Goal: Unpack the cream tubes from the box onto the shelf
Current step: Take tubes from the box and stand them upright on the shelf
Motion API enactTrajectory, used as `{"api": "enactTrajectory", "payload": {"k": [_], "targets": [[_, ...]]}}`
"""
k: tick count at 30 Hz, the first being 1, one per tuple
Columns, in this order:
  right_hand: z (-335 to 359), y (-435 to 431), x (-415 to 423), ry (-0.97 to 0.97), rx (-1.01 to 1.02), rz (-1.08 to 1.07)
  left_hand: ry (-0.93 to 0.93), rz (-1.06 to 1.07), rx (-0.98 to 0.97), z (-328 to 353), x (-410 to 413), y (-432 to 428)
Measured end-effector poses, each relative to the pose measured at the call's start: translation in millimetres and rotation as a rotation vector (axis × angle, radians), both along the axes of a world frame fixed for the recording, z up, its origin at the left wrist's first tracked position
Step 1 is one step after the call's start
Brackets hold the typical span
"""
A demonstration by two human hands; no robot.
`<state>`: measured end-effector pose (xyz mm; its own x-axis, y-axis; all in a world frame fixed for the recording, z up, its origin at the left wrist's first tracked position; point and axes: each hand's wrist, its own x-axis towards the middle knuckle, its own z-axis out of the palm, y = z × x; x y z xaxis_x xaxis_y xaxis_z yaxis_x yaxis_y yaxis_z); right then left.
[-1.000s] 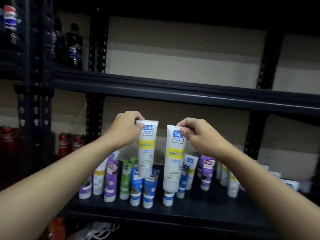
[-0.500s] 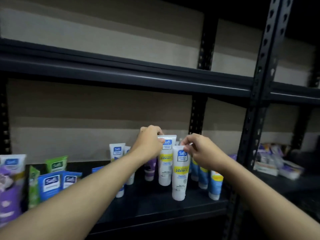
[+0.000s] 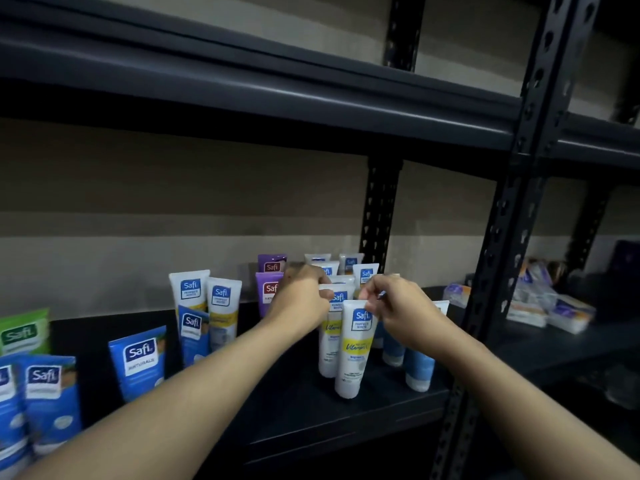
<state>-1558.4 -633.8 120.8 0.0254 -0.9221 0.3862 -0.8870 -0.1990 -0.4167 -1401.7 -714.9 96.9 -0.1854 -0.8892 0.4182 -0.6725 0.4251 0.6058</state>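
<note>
Dark shelf board [image 3: 294, 407] now bears what I held aloft a second ago (caps down, it seems): my left hand [image 3: 299, 299] pinches the rear Safi Vitamin C tube [image 3: 327, 348] by its crimp, my right hand [image 3: 398, 306] the front Safi Vitamin C tube [image 3: 355, 355], so letting go comes next.

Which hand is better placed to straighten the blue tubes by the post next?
Right, probably: right hand pinches the front white tube beside the blue tubes; left hand holds the rear tube, farther off.
</note>
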Motion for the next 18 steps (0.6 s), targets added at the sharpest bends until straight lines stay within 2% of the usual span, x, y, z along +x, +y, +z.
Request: {"api": "enactTrajectory", "payload": {"k": [7, 18], "targets": [[-6.5, -1.5, -8.0, 0.018, 0.025, 0.018, 0.021, -0.025, 0.075, -8.3, -13.6, -5.6], [-8.2, 2.3, -7.1, 0.030, 0.001, 0.066, 0.049, -0.027, 0.061, -10.0, -17.1, -6.9]]}}
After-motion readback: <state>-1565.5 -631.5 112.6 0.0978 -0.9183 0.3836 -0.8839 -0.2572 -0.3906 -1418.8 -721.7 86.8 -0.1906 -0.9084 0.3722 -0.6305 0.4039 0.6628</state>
